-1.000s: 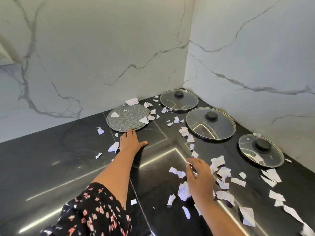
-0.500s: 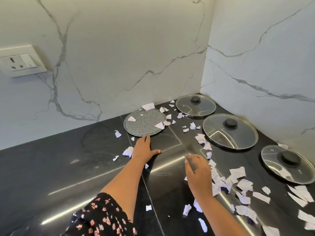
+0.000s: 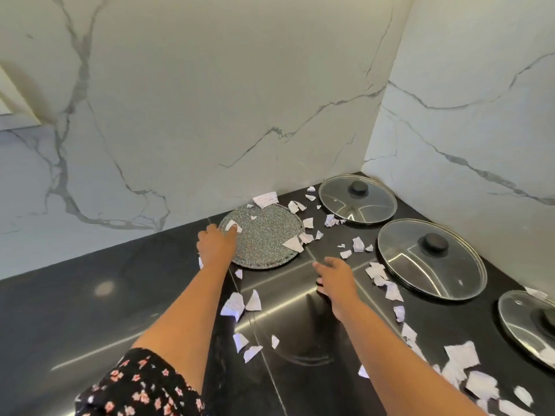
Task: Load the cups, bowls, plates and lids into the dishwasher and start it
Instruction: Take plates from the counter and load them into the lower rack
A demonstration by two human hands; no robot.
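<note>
A floral sleeve [image 3: 141,385] is showing at the bottom edge, over a glossy black worktop [image 3: 90,310] where torn paper scraps [image 3: 237,306] are lying scattered. At the right edge the nearest glass lid [image 3: 524,322] is lying flat, partly cut off by the frame. The right hand [image 3: 336,277] is hovering just over the worktop's middle, its grip loose and wide and holding nothing. Right of it the middle glass lid [image 3: 420,265] is sitting knob up. Farther on, the left hand [image 3: 216,244] is reaching onto the left rim of the speckled grey plate [image 3: 267,238], fingertips [image 3: 231,233] touching a white scrap [image 3: 235,226] there; whether its grip is closing on the rim or the scrap cannot be told. The plate is lying flat near the marble wall [image 3: 210,100], more scraps on it. The far glass lid [image 3: 345,205] is sitting in the corner.
</note>
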